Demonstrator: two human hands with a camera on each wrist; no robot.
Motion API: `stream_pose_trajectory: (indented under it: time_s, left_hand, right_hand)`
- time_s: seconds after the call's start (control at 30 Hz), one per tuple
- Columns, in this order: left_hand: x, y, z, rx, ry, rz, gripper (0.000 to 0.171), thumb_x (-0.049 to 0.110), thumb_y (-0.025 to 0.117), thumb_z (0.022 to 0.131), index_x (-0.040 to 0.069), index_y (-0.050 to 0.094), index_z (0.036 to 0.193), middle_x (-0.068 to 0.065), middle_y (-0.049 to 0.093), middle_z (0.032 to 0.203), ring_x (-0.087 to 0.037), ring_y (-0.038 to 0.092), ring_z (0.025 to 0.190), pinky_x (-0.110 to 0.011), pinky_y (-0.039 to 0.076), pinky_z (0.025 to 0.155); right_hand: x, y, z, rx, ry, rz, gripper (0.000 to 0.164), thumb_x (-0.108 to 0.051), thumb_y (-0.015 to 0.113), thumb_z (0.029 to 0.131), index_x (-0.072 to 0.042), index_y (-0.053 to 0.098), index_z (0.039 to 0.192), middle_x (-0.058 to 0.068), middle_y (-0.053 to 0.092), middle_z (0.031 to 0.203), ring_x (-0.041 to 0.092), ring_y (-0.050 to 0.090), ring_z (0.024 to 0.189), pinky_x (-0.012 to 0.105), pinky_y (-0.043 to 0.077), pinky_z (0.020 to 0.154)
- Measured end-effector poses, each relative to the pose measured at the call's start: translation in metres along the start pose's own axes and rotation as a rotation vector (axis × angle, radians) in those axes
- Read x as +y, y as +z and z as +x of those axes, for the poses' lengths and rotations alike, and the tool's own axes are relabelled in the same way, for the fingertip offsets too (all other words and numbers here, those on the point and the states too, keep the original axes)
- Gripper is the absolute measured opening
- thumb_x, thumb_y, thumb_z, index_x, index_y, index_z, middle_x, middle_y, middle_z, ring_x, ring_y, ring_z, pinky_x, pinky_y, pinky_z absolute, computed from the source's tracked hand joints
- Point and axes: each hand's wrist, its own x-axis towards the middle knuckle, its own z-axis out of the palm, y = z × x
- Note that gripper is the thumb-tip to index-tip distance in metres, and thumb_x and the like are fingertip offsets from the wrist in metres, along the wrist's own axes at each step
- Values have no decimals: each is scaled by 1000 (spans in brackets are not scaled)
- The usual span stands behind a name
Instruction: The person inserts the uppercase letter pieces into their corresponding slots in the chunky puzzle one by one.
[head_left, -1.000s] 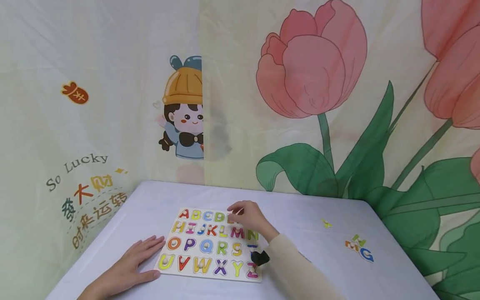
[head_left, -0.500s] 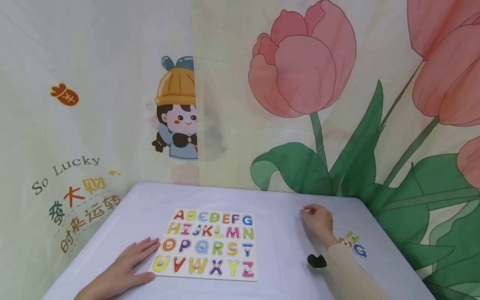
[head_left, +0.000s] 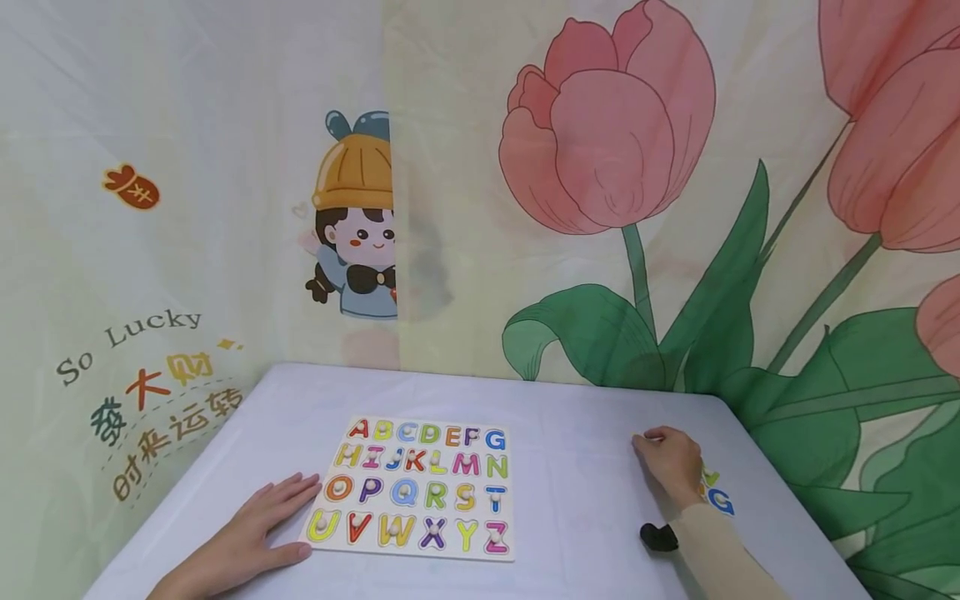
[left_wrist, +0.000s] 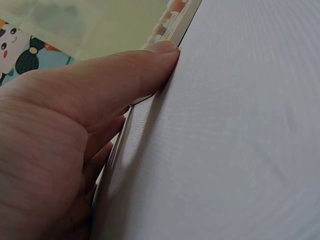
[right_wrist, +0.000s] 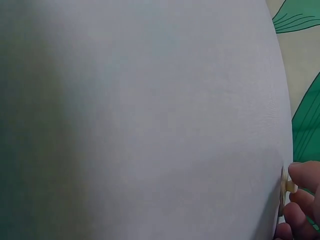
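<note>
In the head view, an alphabet puzzle board (head_left: 408,553) lies on the white table, its letters in rows, many with small knobs. My left hand (head_left: 251,533) rests at the board's left edge with fingers extended; in the left wrist view its thumb (left_wrist: 135,70) touches the board's side. Over on the right, my right hand (head_left: 670,465) is low at the tabletop. The right wrist view has its fingers pinching the knob of a thin letter piece (right_wrist: 283,192), seen edge-on, so its letter cannot be read. A blue G piece (head_left: 721,501) lies partly behind that hand.
A green letter piece (head_left: 710,477) shows beside the right hand, mostly covered by it. A black object (head_left: 658,537) sits at the right sleeve's cuff. Behind the white table (head_left: 570,467) hangs a curtain (head_left: 457,167) printed with tulips and a cartoon child.
My right hand has left the top right of the board and moved right to the loose pieces. It now covers the spot near the small yellow piece. The left hand stays by the board.
</note>
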Motion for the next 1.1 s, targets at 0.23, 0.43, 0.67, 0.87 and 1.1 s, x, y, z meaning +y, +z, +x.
stream_pose_trajectory:
  time_s: [0.23, 0.43, 0.67, 0.87, 1.1]
  left_hand:
    - [2, 0, 2, -21, -16, -24, 79, 56, 80, 89, 16, 58, 153, -9, 57, 157, 26, 8, 146, 0, -5, 116]
    - [5, -3, 5, -6, -4, -5, 78, 55, 81, 88, 16, 60, 152, -9, 58, 156, 21, 16, 149, -1, -4, 117]
    - [5, -4, 5, -16, -11, -5, 79, 54, 81, 88, 13, 59, 152, -10, 58, 156, 26, 9, 145, -1, -6, 116]
    - [7, -4, 4, -21, -25, -17, 79, 53, 81, 88, 12, 59, 152, -11, 58, 156, 29, 7, 144, 0, -6, 116]
    - [7, -4, 2, -25, -28, -12, 79, 53, 81, 88, 13, 59, 152, -10, 58, 156, 23, 13, 147, 0, -6, 116]
  right_hand:
    - [1, -1, -2, 19, -10, -9, 27, -19, 78, 95, 8, 74, 101, 25, 71, 97, 41, 61, 92, 53, 52, 79]
    - [0, 1, 0, -50, -39, -10, 27, -20, 77, 96, 5, 77, 107, 22, 72, 100, 36, 59, 92, 45, 50, 76]
    - [-16, 6, 1, -242, -255, -4, 25, -22, 78, 96, -4, 80, 112, 9, 71, 97, 26, 58, 90, 33, 48, 75]
    - [-29, 5, -3, -410, -430, -8, 15, -16, 83, 93, -13, 83, 108, -1, 69, 95, 18, 58, 89, 28, 52, 76]
    - [-30, 8, -6, -480, -450, -34, 16, -17, 83, 93, -18, 83, 109, -4, 70, 99, 17, 58, 94, 35, 56, 85]
